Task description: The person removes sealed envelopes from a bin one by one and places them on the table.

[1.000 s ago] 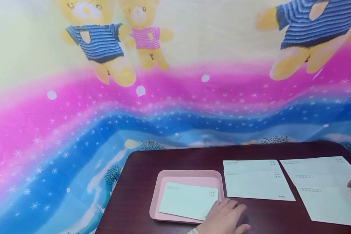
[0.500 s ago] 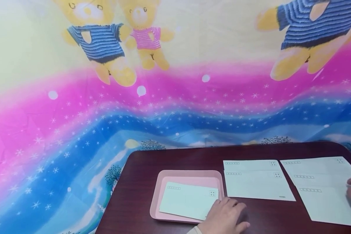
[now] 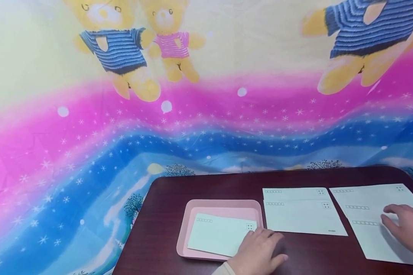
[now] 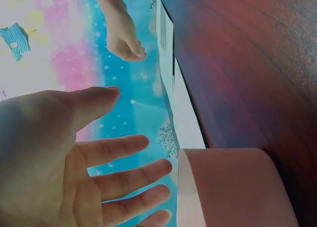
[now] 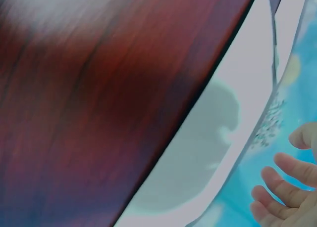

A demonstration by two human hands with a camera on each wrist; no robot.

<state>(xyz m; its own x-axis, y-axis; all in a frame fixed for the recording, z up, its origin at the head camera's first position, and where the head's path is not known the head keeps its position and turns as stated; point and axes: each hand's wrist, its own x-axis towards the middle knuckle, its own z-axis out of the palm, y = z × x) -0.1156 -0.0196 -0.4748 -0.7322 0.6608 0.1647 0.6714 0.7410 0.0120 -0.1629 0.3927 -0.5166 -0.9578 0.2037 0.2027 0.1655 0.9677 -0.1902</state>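
Observation:
My left hand (image 3: 258, 250) hovers at the right front corner of a pink tray (image 3: 181, 236), partly covering an envelope (image 3: 217, 236) that lies in it. In the left wrist view its fingers stretch out loosely with nothing in them, beside the tray wall (image 4: 237, 187). On the right, my right hand (image 3: 407, 229) is held over a group of overlapping white envelopes (image 3: 378, 242), and its shadow falls on the front one. The right wrist view has this hand's fingers (image 5: 292, 170) relaxed and apart from the envelope (image 5: 198, 153).
Two more overlapping envelopes (image 3: 303, 217) lie between the tray and the right group. Everything rests on a dark red-brown wooden table (image 3: 168, 198) with rounded corners. A printed bear-and-snowflake cloth (image 3: 206, 95) hangs behind it.
My right hand has come in leftward from the right edge, over the right group of envelopes. The left hand has shifted slightly left. Tray and envelopes stay put.

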